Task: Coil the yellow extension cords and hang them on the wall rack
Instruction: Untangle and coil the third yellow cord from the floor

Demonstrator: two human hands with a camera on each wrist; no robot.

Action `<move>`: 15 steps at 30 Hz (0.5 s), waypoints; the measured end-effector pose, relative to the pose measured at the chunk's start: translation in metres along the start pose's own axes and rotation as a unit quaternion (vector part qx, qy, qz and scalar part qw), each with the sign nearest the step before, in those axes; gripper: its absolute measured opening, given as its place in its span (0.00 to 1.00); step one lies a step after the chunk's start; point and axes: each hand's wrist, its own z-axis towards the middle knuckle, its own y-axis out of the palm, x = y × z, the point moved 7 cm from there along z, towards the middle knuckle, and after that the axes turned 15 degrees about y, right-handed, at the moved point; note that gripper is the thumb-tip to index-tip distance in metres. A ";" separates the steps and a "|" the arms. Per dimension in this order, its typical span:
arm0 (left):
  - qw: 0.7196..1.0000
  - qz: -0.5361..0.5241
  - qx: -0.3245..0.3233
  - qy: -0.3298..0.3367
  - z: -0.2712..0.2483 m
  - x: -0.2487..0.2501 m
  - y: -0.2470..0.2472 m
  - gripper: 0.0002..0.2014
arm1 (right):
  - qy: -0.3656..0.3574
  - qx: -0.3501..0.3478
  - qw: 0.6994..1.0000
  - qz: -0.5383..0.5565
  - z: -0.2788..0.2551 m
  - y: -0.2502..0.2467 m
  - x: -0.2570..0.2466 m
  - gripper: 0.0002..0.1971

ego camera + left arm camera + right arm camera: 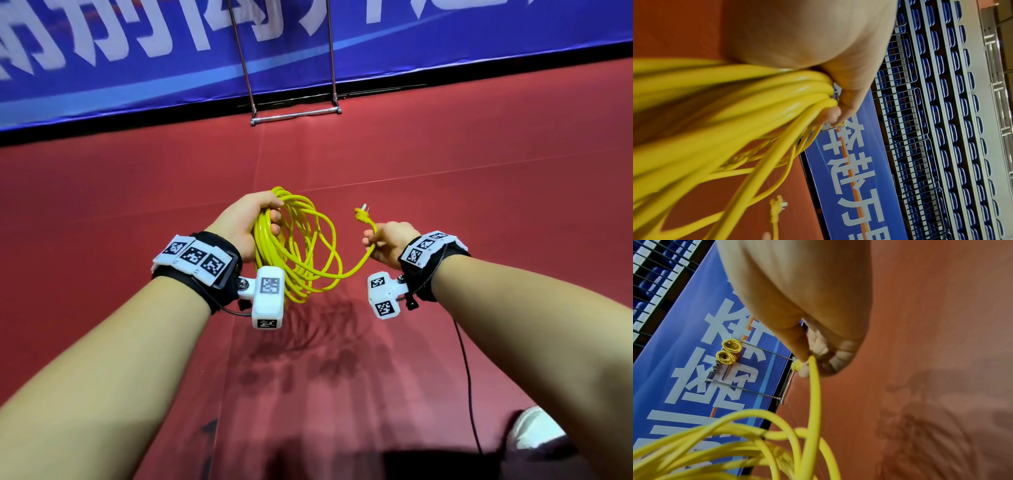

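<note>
My left hand (255, 219) grips a coil of yellow extension cord (301, 250) at its top, with several loops hanging below over the red floor. In the left wrist view the loops (756, 104) bunch under my curled fingers. My right hand (383, 243) pinches the cord's free end just behind the yellow plug (361, 212), whose prongs point up and away. The right wrist view shows that end of the cord (813, 386) running down from my fingertips. A metal rack (294, 114) leans on the blue banner wall ahead; two coiled yellow cords (728, 352) hang on it.
A blue banner with white characters (137, 51) lines the wall behind the rack. Red flooring (479, 154) stretches between me and the wall. A black cable (467, 377) trails from my right wrist. A white shoe (534, 428) shows at the lower right.
</note>
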 end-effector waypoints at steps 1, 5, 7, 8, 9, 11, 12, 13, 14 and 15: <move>1.000 0.012 0.004 0.000 0.000 -0.001 -0.002 0.12 | -0.021 -0.009 0.999 0.026 0.000 0.001 -0.005 0.10; 1.000 0.020 0.020 -0.007 0.001 -0.006 -0.012 0.13 | -0.044 -0.025 0.995 0.088 0.004 -0.001 -0.017 0.12; 0.999 0.022 0.024 -0.012 0.001 -0.009 -0.016 0.13 | -0.045 -0.016 0.997 0.054 0.006 -0.001 -0.017 0.14; 0.999 0.026 0.025 -0.014 0.001 -0.010 -0.016 0.12 | -0.049 -0.013 0.998 0.024 0.006 0.000 -0.016 0.13; 0.999 0.032 0.026 -0.015 0.001 -0.012 -0.017 0.12 | -0.053 -0.014 0.998 -0.004 0.004 0.002 -0.015 0.12; 0.998 0.044 0.029 -0.016 0.000 -0.013 -0.017 0.12 | -0.071 -0.024 0.996 -0.051 0.000 0.007 -0.013 0.07; 0.998 0.049 0.030 -0.017 0.000 -0.014 -0.017 0.12 | -0.083 -0.034 0.993 -0.077 -0.002 0.009 -0.013 0.05; 0.998 0.054 0.031 -0.018 0.000 -0.014 -0.017 0.12 | -0.096 -0.043 0.989 -0.104 -0.005 0.012 -0.013 0.05; 0.998 0.056 0.032 -0.020 0.000 -0.014 -0.017 0.12 | -0.112 -0.051 0.984 -0.128 -0.008 0.016 -0.015 0.07; 0.998 0.058 0.032 -0.022 0.000 -0.014 -0.017 0.12 | -0.131 -0.055 0.979 -0.148 -0.011 0.020 -0.016 0.10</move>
